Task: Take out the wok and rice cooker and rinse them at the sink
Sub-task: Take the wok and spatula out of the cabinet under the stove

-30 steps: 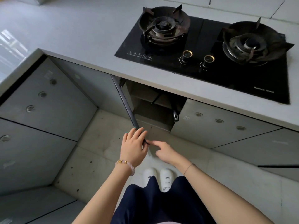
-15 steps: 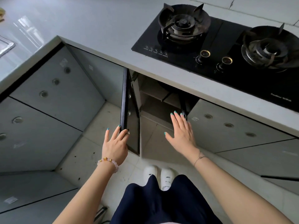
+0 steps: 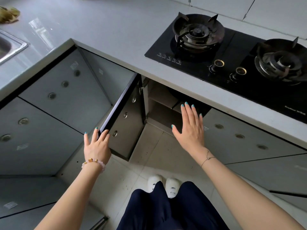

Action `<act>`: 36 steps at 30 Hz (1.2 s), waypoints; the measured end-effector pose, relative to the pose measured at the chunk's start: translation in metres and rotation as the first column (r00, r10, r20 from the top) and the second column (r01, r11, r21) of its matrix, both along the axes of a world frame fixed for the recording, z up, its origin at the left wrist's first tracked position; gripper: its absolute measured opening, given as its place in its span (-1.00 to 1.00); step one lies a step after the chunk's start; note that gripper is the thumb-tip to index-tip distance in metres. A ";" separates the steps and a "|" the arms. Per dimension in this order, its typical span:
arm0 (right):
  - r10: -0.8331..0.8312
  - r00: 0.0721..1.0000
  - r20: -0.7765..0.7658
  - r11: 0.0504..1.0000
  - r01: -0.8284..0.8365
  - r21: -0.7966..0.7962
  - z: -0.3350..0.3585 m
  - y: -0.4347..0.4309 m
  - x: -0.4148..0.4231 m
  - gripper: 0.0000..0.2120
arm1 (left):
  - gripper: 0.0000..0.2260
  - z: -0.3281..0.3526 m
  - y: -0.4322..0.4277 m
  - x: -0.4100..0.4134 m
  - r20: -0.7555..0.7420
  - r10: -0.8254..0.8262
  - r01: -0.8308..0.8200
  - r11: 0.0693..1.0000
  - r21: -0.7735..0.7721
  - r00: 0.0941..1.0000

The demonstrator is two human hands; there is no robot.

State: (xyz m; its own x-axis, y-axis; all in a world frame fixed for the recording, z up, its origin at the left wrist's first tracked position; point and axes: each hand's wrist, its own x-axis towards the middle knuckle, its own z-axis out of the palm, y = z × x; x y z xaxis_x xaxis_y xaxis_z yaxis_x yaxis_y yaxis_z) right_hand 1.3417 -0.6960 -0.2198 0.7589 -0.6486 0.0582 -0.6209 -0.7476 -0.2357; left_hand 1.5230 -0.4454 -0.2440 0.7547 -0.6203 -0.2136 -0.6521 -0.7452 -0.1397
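Observation:
A grey cabinet door (image 3: 123,123) under the stove stands swung open toward me. My left hand (image 3: 97,146) grips its free top corner, fingers wrapped over the dark edge. My right hand (image 3: 191,128) hovers flat and spread in front of the open cabinet (image 3: 163,112), holding nothing. Inside, a shelf and a dark round shape (image 3: 177,94) under the counter show dimly; I cannot tell what that shape is. No rice cooker can be made out. The steel sink (image 3: 10,47) shows its corner at the far left.
A black two-burner gas stove (image 3: 232,52) sits in the grey counter (image 3: 108,30) above the cabinet. Shut mirrored cabinet doors (image 3: 54,103) flank the opening on both sides. A yellowish cloth (image 3: 9,14) lies at the counter's far left. My white shoes (image 3: 163,186) stand on the tiled floor.
The door has swung wider open under my left hand. My right hand left the door edge and rose, fingers spread, toward the cabinet opening. The view shifted left, bringing the sink in.

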 end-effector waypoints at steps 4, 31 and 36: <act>-0.022 1.000 0.007 1.000 0.022 -0.001 -0.001 -0.004 -0.001 -0.29 | -0.54 0.000 0.002 0.009 0.009 0.034 -0.035 0.999 0.042 0.999; -0.125 0.989 0.074 0.990 0.120 0.069 -0.116 -0.041 -0.020 -0.34 | -0.42 -0.063 -0.175 -0.055 0.084 -0.290 0.299 0.873 -0.386 0.953; -0.159 0.987 -0.021 0.982 0.160 0.101 -0.177 -0.045 -0.032 -0.32 | -0.44 -0.117 -0.187 -0.071 0.003 -0.328 0.308 0.884 -0.352 0.945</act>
